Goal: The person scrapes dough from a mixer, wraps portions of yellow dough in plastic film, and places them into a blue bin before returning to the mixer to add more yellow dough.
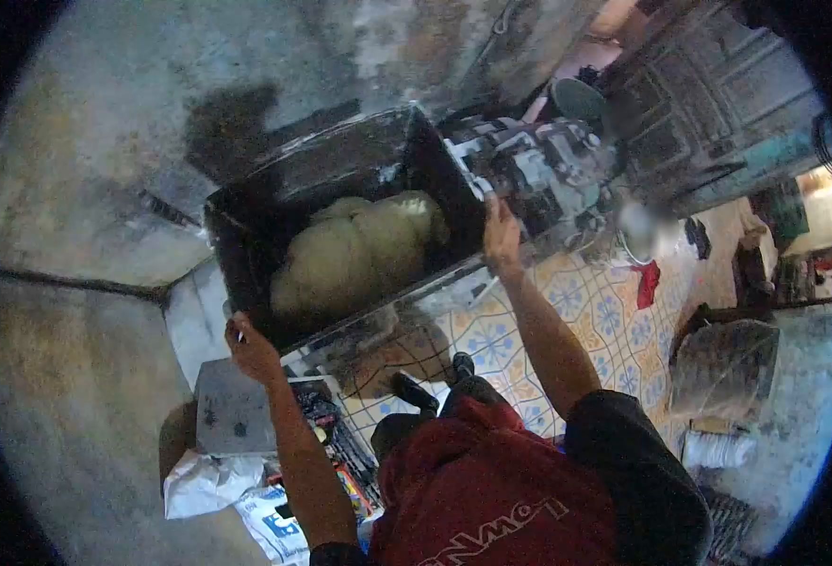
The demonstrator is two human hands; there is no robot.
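Observation:
A large dark open box (331,174) stands against the wall, with a bulky pale, yellowish bundle (354,250) lying inside it. My left hand (252,349) is closed round the near left corner of the box rim. At the right end of the box, my right hand (502,236) grips the rim near its front corner, fingers wrapped over the edge. Neither hand touches the bundle. The undersides of the box and bundle are hidden.
Right of the box lies a cluttered pile (548,165). A grey container (232,406), white bags (210,483) and packets are at the lower left. A red cloth (649,283) lies on the patterned tile floor (576,302). A covered object (725,368) stands at the right.

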